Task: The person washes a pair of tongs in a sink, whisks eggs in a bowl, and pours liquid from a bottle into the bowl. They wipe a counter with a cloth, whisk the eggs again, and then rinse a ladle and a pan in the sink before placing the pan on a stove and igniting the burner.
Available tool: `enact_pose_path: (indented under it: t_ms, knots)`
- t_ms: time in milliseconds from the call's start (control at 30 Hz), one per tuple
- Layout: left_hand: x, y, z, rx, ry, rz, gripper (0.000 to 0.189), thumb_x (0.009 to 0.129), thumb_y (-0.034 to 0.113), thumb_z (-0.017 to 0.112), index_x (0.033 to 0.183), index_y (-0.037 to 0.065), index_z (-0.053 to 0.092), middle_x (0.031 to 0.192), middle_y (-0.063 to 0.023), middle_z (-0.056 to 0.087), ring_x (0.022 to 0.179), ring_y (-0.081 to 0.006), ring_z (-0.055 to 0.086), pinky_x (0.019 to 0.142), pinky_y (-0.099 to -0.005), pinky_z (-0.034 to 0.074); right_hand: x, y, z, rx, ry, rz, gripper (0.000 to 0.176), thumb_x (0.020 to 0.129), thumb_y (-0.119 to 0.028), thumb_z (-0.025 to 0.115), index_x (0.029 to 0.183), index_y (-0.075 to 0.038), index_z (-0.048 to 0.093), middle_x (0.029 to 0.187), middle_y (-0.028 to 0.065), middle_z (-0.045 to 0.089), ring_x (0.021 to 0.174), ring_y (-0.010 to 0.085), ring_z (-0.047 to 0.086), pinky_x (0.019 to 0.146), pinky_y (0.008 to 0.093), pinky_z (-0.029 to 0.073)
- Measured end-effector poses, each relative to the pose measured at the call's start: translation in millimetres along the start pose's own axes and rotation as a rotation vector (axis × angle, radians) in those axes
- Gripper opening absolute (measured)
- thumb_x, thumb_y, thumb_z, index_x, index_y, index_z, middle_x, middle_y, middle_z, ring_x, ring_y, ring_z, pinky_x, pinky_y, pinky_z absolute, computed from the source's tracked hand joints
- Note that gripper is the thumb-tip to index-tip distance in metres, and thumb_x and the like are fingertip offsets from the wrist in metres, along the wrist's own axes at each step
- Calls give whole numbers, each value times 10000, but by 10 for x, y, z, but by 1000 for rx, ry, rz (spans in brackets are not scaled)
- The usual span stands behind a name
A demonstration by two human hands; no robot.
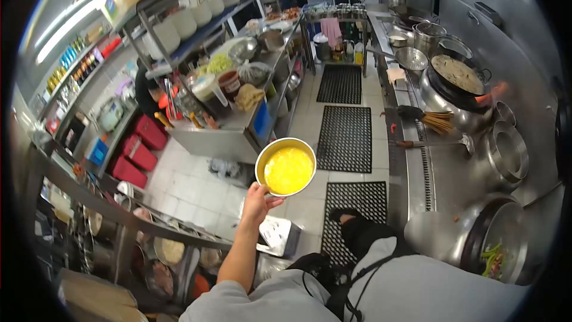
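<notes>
One hand seen: left hand [257, 201] grips steel bowl [271, 148] w/ yellow liquid [288, 170]; rt hand off-frame.

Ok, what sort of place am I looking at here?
Most likely a commercial restaurant kitchen: large woks on a steel range, a steel prep table crowded with ingredient bowls, and rubber mats on the tiled floor. The left hand holds a metal bowl of yellow liquid.

Wok [459, 74], black floor mats [344, 138]
</notes>
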State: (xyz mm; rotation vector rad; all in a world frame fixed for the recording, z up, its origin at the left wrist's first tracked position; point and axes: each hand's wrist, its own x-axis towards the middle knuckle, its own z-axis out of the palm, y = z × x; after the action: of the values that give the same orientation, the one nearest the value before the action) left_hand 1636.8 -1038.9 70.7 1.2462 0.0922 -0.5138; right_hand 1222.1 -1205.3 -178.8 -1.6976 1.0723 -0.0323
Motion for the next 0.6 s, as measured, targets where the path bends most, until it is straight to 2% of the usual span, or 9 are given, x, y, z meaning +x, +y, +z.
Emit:
enact_pose_path:
  t_ms: [67, 167, 300, 433, 500, 600]
  knots:
    - [221, 91, 151, 20, -13, 4, 224, 887, 104, 493, 1093, 21, 469, 986, -154, 626, 749, -276, 676, 653, -341, 594, 312, -255, 62, 55, -30, -24, 304, 850, -215, 676, 1015, 38, 641, 899, 99, 672, 802, 189, 611, 726, 303, 491]
    - [676, 148, 296, 13, -76, -30, 190, 917, 127, 494, 1064, 15, 449, 1022, -168, 614, 784, -313, 681, 658, -367, 598, 737, -699, 172, 131, -67, -73, 298, 855, -217, 669, 1014, 34, 641, 897, 99, 670, 800, 190, 609, 724, 306, 490]
    - [1318, 220, 525, 0, -153, -85, 176, 915, 125, 482, 1045, 8, 469, 1001, -183, 615, 782, -300, 676, 654, -345, 596, 1329, -1335, 364, 207, -124, -132, 291, 862, -219, 661, 1012, 29, 642, 895, 100, 669, 797, 190, 606, 720, 310, 489]
    - [2168, 358, 754, 104, -219, -115, 176, 924, 126, 465, 1061, 19, 487, 977, -141, 637, 766, -250, 677, 653, -328, 590, 2114, -1931, 637, 230, -150, -148, 284, 869, -222, 652, 1010, 24, 642, 892, 100, 667, 794, 191, 603, 717, 313, 487]
    - [2656, 463, 844, 128, -327, -114, 132, 942, 129, 476, 1031, 33, 495, 962, -124, 651, 764, -219, 690, 611, -323, 595, 2547, -2208, 775, 208, -143, -130, 280, 872, -223, 648, 1009, 22, 643, 891, 100, 666, 793, 191, 602, 715, 315, 487]
    - [3478, 488, 818, 127, -284, -144, 105, 947, 104, 479, 1014, 24, 475, 965, -162, 645, 742, -274, 697, 591, -364, 607, 3049, -2532, 963, 168, -99, -49, 276, 877, -225, 641, 1007, 18, 643, 889, 101, 665, 790, 192, 600, 712, 318, 486]
